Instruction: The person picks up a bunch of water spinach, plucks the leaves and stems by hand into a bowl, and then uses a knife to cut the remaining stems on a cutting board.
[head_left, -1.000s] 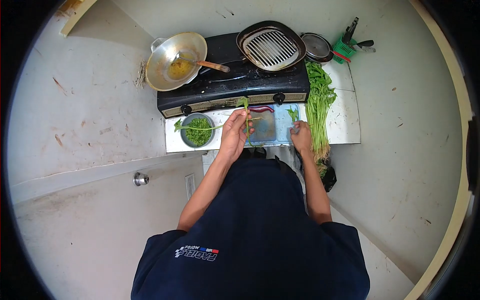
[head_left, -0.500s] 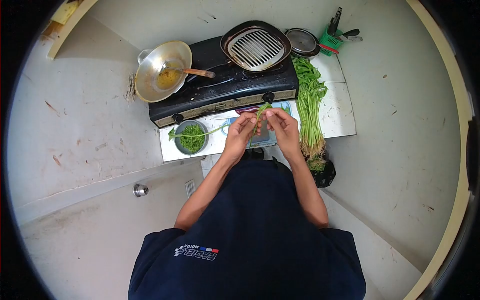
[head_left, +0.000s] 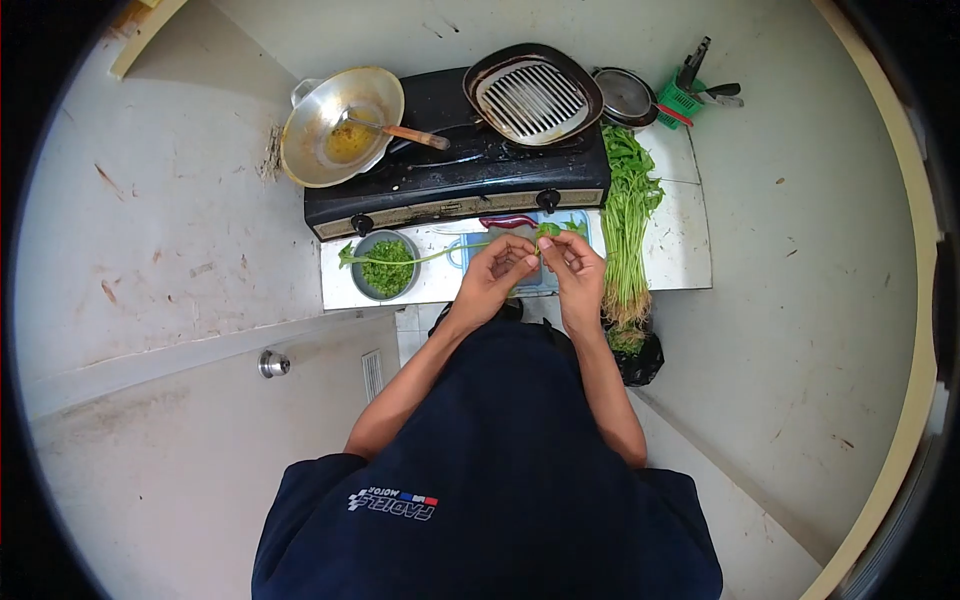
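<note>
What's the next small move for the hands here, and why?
Probably snap a piece off the green sprig with the fingertips. The left hand and right hand both pinch it close together, the bowl beside them holds picked green pieces, and the uncut bundle lies to the right.
</note>
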